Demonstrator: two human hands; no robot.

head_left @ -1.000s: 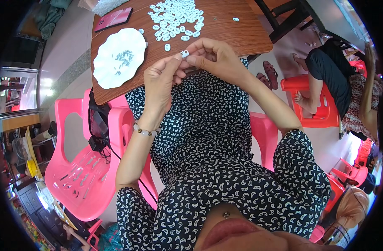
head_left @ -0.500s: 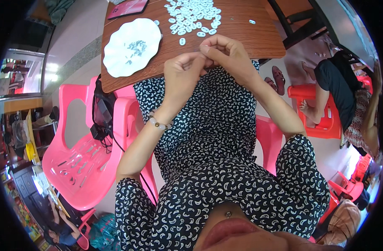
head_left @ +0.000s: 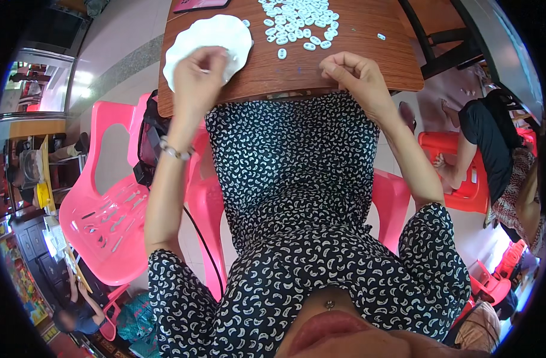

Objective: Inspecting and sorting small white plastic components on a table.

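Left hand (head_left: pixel 196 74): over white plate (head_left: pixel 192 37), blurred; grip can't tell
Right hand (head_left: pixel 357 77): thumb and forefinger pressed together; contents unclear
White pieces (head_left: pixel 294 28): clustered on table (head_left: pixel 374 56)

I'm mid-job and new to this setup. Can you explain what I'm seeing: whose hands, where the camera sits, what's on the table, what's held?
There's no robot: these are a person's bare hands, seen from the left of two wide fisheye cameras worn on the head, so edges bend.

On the wooden table lie many small white oval pieces, a wavy-edged white plate and, at the far edge, a pink flat item.

The left hand is blurred over the plate; the right hand is near the table's front edge, thumb and fingertips close together. Whether either holds something small, I can't tell.
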